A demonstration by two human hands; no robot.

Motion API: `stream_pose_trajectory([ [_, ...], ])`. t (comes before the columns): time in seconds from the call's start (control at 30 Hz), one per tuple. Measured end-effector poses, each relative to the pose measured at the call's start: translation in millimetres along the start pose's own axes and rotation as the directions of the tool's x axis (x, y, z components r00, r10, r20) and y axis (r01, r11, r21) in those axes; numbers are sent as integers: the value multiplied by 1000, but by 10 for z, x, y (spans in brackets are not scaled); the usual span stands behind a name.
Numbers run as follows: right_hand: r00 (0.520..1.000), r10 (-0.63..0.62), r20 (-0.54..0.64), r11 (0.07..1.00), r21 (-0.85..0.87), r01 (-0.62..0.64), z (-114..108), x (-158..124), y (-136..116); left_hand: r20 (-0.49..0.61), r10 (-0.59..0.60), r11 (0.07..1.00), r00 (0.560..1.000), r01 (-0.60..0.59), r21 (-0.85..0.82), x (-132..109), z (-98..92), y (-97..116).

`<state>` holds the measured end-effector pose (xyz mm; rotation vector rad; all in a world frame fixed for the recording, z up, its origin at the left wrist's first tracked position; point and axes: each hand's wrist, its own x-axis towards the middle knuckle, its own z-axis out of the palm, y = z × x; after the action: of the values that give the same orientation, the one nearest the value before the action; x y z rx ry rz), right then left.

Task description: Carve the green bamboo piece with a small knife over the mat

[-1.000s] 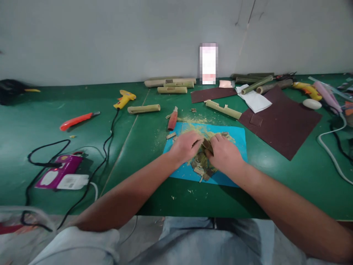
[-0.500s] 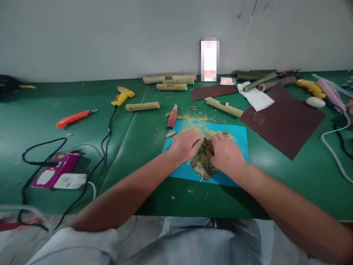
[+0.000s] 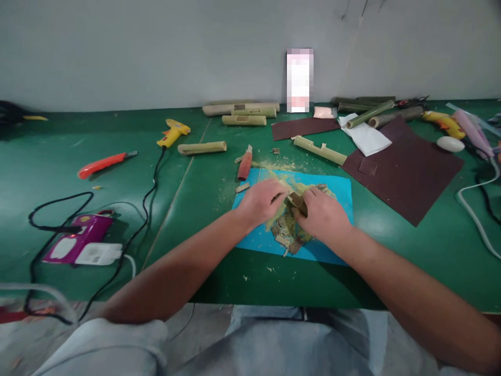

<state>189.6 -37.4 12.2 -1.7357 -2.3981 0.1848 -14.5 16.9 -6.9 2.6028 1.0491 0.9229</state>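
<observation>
Over a blue sheet (image 3: 340,190), my right hand (image 3: 326,214) is closed around a brown bamboo piece (image 3: 299,203) with a pale cut edge. Close to its left end is my left hand (image 3: 263,202), its fingers pinched together; what they grip, if anything, is hidden. A heap of bamboo chips (image 3: 285,237) and yellowish shavings lies under and in front of both hands. Just beyond the sheet's left corner rests a red-handled tool (image 3: 245,164), its pale tip pointing away from me. A small loose chip (image 3: 242,188) lies near my left hand.
Cut bamboo tubes (image 3: 245,120) lie along the wall, another tube (image 3: 319,150) behind the sheet. Brown sheets (image 3: 407,172) and a white paper (image 3: 368,137) are at right. At left are a yellow glue gun (image 3: 172,134), an orange-red cutter (image 3: 104,164) and a purple power strip (image 3: 84,235) with cables.
The brown bamboo piece has turned slightly, and its pale cut edge shows more. Both hands stay nearly in place. The whole view has shifted a little.
</observation>
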Motion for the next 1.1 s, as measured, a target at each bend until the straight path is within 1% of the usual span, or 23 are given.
stream_pose_trajectory([
  [0.07, 1000, 1, -2, 1000, 3, -1, 4, 4, 10, 10, 9, 1000, 1000, -8, -13, 1, 3, -2],
  [0.17, 1000, 8, 0, 1000, -1, -8, 1, 7, 8, -60, -40, 999, 997, 39, -18, 0, 12, -7],
  [0.3, 1000, -1, 21, 1000, -9, 1, -10, 4, -11, -16, 0, 1000, 1000, -1, -25, -1, 16, -8],
  [0.4, 1000, 4, 8, 1000, -3, -4, -11, 0, -18, -64, -32, 999, 997, 32, -3, 8, -6, -14],
  [0.53, 1000, -3, 18, 1000, -3, 3, -14, -5, -19, 0, -28, 999, 1000, 28, 20, 9, -25, 3],
  [0.63, 1000, 0, 21, 1000, -3, 0, -21, -5, -19, -12, -37, 998, 999, 38, 42, 7, -14, 26],
  [0.73, 1000, -1, 31, 1000, -5, 1, -24, -5, -16, 39, -3, 999, 999, 1, 46, 15, -3, 29],
  [0.77, 1000, 0, 29, 1000, -4, 0, -23, -6, -14, 38, -6, 999, 999, 4, 45, 18, -3, 23],
  [0.87, 1000, 3, 19, 1000, 2, -3, -19, -5, -14, -46, -61, 996, 997, 63, 56, 20, -7, 7],
  [0.9, 1000, 0, 19, 1000, 1, 0, -17, -4, -14, -50, -59, 997, 997, 61, 53, 16, -7, 8],
  [1.0, 1000, -9, 27, 1000, -3, 10, -11, 1, -16, -10, -1, 1000, 1000, 1, 17, 0, 0, 32],
  [1.1, 1000, -1, 24, 1000, -4, 1, -7, 4, -13, -49, -15, 1000, 999, 16, 15, -2, -2, 51],
])
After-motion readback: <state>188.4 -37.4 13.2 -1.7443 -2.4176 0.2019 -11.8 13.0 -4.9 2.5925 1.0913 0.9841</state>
